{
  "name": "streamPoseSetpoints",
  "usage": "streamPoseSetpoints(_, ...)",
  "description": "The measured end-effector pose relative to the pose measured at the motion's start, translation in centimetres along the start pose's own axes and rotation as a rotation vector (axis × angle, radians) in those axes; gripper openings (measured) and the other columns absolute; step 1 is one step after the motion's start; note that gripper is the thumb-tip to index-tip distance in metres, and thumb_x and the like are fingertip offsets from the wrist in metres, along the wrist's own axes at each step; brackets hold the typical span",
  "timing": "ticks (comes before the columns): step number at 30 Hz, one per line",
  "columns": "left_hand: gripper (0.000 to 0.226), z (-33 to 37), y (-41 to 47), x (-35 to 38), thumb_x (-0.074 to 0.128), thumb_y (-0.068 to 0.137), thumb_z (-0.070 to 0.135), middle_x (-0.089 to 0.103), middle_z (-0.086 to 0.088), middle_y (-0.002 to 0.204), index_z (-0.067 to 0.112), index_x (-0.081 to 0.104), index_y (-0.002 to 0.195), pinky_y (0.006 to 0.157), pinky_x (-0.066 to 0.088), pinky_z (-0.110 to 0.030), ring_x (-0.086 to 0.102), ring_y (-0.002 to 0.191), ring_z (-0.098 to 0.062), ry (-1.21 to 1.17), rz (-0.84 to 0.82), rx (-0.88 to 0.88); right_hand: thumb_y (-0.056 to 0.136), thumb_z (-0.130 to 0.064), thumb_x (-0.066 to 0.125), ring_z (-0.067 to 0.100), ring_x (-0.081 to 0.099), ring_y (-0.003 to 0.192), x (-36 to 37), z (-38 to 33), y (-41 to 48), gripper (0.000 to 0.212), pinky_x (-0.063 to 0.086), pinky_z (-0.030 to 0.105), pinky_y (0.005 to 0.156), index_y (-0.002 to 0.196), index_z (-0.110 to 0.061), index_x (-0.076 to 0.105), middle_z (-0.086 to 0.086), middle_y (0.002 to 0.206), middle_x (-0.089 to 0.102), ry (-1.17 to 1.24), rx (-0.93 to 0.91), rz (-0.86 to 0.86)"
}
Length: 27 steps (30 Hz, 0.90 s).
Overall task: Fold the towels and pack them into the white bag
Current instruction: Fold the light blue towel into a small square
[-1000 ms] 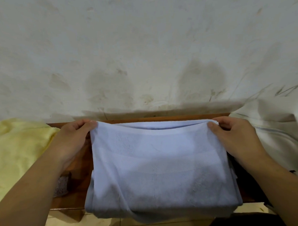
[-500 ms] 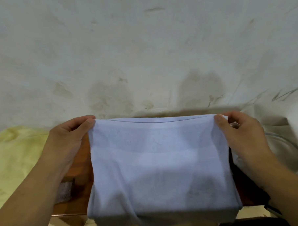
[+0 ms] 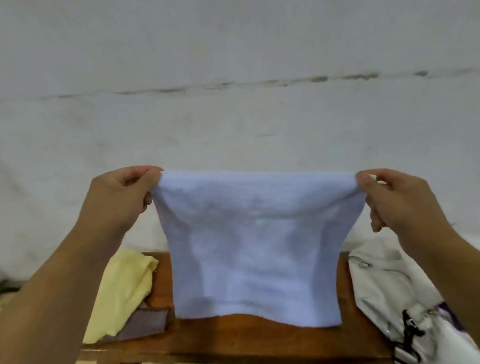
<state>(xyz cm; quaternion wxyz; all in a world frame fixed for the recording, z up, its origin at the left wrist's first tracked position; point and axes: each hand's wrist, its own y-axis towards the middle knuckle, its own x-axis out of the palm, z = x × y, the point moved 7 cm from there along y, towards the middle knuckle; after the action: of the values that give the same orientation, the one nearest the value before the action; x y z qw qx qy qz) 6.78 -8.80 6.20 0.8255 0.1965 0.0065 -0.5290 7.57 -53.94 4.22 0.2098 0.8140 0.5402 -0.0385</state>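
Hanging over the brown wooden worktop (image 3: 240, 336): pale blue terry towel (image 3: 252, 244); left hand (image 3: 118, 198) and right hand (image 3: 399, 199) pinched its top corners; level corners seemed wise before folding.

Left hand (image 3: 118, 198) raised, pinching towel (image 3: 253, 250) corner, right hand (image 3: 399, 199) raised, pinching opposite corner

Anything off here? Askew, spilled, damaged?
Nothing spilled or damaged. The light blue towel, pinched at its top corners by the left hand and right hand, hangs uneven: its bottom edge dips lower on the right. The yellow towel lies crumpled at the left end of the wooden table, unfolded.
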Motion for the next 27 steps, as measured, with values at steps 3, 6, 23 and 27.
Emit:
streamPoseSetpoints(3, 0.013, -0.2, -2.2, -0.8, 0.068, 0.094, 0.027, 0.06, -0.002, 0.065, 0.027, 0.081, 0.093, 0.067, 0.047, -0.036, 0.048, 0.06, -0.014, 0.02, -0.033, -0.024, 0.099, -0.026, 0.062, 0.023, 0.045, 0.036, -0.8, -0.6, -1.7, 0.017, 0.044, 0.031, 0.047, 0.088, -0.019, 0.074, 0.004, 0.05, 0.054, -0.016, -0.001, -0.044)
streamPoseSetpoints(6, 0.013, -0.3, -4.2, -1.5, 0.067, 0.095, 0.028, 0.065, -0.002, 0.068, 0.03, 0.08, 0.098, 0.069, 0.052, -0.034, 0.053, 0.062, -0.011, 0.057, -0.054, -0.028, 0.1, -0.03, 0.061, 0.022, 0.045, 0.035, -1.5, -0.8, -2.5, 0.018, 0.044, 0.032, 0.05, 0.091, -0.021, 0.073, 0.001, 0.048, 0.053, -0.035, 0.017, -0.073)
streamPoseSetpoints(23, 0.008, 7.1, 2.7, -0.1, 0.066, 0.097, 0.01, 0.073, -0.015, 0.096, 0.011, 0.073, 0.101, 0.089, 0.059, -0.033, 0.075, 0.089, -0.024, -0.093, -0.035, 0.107, 0.103, -0.023, 0.059, 0.02, 0.074, 0.099, -0.5, -6.8, 4.0, 0.012, 0.058, 0.044, 0.095, 0.095, -0.022, 0.068, 0.006, 0.097, 0.077, 0.329, -0.115, 0.009)
streamPoseSetpoints(27, 0.012, 8.3, -0.5, -1.8, 0.067, 0.097, 0.016, 0.074, -0.002, 0.094, 0.013, 0.074, 0.107, 0.086, 0.059, -0.027, 0.075, 0.089, -0.015, -0.056, 0.009, 0.178, 0.103, -0.029, 0.058, 0.018, 0.073, 0.104, -2.1, -7.0, 2.3, 0.017, 0.057, 0.04, 0.097, 0.11, -0.017, 0.069, 0.009, 0.107, 0.075, 0.299, -0.197, 0.011)
